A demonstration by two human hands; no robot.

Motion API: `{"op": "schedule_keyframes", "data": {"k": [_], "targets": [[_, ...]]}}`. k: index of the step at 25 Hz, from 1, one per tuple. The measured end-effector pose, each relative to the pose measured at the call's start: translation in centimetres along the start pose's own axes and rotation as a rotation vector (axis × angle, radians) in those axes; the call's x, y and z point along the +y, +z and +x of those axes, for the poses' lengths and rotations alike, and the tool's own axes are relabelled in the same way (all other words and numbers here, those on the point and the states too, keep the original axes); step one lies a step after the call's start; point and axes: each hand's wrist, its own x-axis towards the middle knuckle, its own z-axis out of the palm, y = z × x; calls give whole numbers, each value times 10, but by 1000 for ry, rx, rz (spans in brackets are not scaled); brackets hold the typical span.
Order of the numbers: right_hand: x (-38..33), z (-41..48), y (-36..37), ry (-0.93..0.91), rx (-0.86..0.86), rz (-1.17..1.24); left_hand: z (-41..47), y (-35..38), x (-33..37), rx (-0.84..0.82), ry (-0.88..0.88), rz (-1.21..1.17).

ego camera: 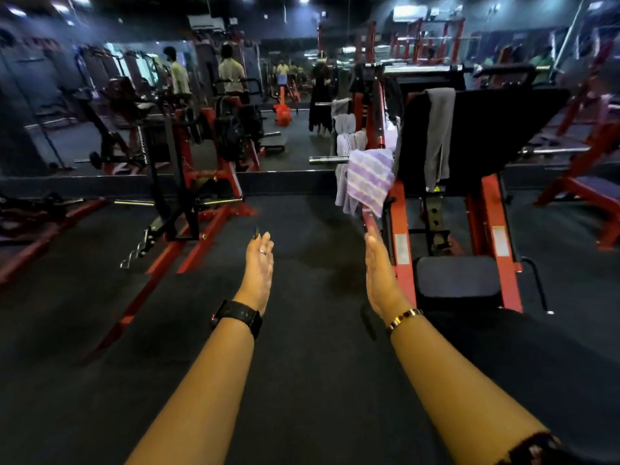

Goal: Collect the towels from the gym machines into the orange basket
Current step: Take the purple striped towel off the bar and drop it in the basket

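The left hand (pixel 258 263) and right hand (pixel 379 273) are reaching forward, fingers straight, together, gripping nothing. A purple striped towel (pixel 369 177) is hanging on the red machine (pixel 401 213) at one o'clock, near the right fingertips, a grey towel (pixel 437 135) beside it. At twelve o'clock, blurred, possibly the orange basket (pixel 282 114).

I see soft woven cloth in the purple striped towel (pixel 369 177) and the grey towel (pixel 439 135) — against them, glossy red-painted metal on the machine frame (pixel 493 203), a shiny chrome bar (pixel 328 159) and matt dark flooring (pixel 302 380)
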Motion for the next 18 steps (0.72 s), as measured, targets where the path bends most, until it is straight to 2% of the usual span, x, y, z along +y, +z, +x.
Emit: {"op": "schedule_keyframes", "data": {"k": [8, 11, 18], "targets": [[0, 188, 45, 21, -10, -29, 180, -19, 16, 12, 40, -16], [15, 268, 66, 23, -3, 45, 265, -37, 15, 8, 54, -35], [65, 482, 124, 65, 45, -10, 493, -87, 35, 8, 3, -5]]}}
